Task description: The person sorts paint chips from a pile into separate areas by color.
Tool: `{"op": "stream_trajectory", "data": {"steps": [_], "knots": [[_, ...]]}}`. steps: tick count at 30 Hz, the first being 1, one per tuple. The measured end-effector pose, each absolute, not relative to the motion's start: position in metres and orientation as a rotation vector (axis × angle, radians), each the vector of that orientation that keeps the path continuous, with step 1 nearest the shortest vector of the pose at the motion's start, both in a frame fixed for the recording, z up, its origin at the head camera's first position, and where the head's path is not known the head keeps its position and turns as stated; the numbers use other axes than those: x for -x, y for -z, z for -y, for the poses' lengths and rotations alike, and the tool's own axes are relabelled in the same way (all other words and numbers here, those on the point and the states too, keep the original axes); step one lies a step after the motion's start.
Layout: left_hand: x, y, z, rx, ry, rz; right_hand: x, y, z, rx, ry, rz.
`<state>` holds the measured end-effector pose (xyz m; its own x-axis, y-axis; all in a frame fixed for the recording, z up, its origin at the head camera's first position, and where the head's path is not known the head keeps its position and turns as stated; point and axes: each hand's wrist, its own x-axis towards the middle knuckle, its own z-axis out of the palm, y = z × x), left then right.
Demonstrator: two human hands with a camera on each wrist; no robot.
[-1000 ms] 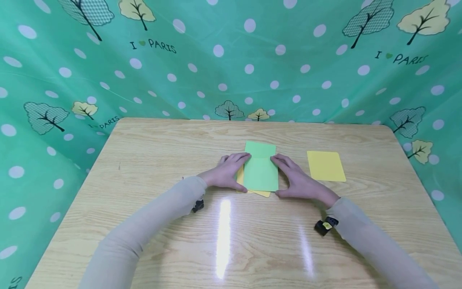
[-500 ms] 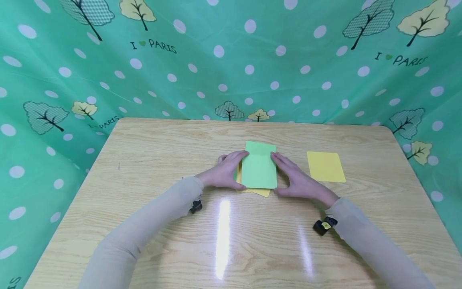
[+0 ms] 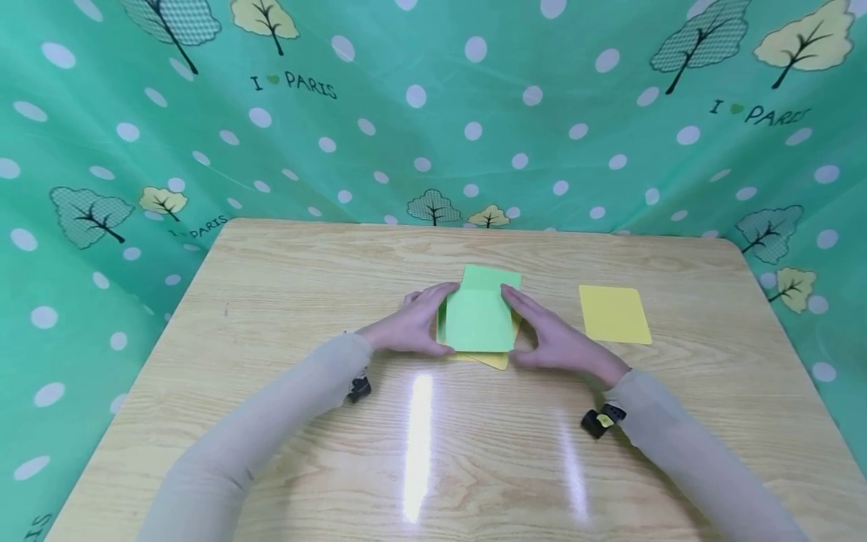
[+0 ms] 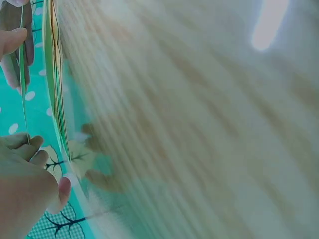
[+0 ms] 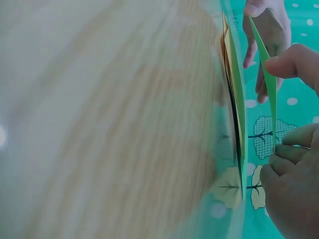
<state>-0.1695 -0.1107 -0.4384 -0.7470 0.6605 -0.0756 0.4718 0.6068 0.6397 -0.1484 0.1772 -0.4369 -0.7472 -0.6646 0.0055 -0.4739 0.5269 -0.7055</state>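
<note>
A light green square card [image 3: 477,324] is held between both hands, raised over a stack of cards. My left hand [image 3: 415,324] pinches its left side, thumb at the near corner and fingers at the far one. The right hand [image 3: 558,339] grips the opposite side likewise. In the left wrist view a gap shows between the held card [image 4: 24,104] and the stack [image 4: 56,84]. Beneath lies a similar green card [image 3: 494,277], its far part showing, with a yellow corner [image 3: 497,360] poking out in front. The right wrist view shows the stack's layered edges [image 5: 237,104].
A single yellow square card [image 3: 615,315] with rounded corners lies to the right of the stack. The wooden table [image 3: 305,278] ends at a green dotted cloth [image 3: 379,150] behind and at the sides. Each wrist carries a small black camera [image 3: 597,421].
Both hands have shifted a little to the left and away from me, bringing the held green card along. More of the stack shows at its right edge now.
</note>
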Motion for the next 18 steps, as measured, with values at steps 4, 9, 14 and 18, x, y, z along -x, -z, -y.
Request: {"op": "stream_trajectory", "data": {"steps": [4,9,14,18], "knots": [[0.168,0.437,0.118,-0.918,-0.889,-2.525,0.151,0.435,-0.171,0.974,1.06,-2.48],[0.167,0.435,0.125,-0.903,-0.907,-2.525,0.153,0.433,-0.164,0.968,1.083,-2.451],[0.165,0.433,0.133,-0.878,-0.907,-2.542,0.157,0.434,-0.156,0.992,1.081,-2.442],[0.164,0.432,0.142,-0.872,-0.919,-2.553,0.16,0.435,-0.149,1.021,1.073,-2.444]]}}
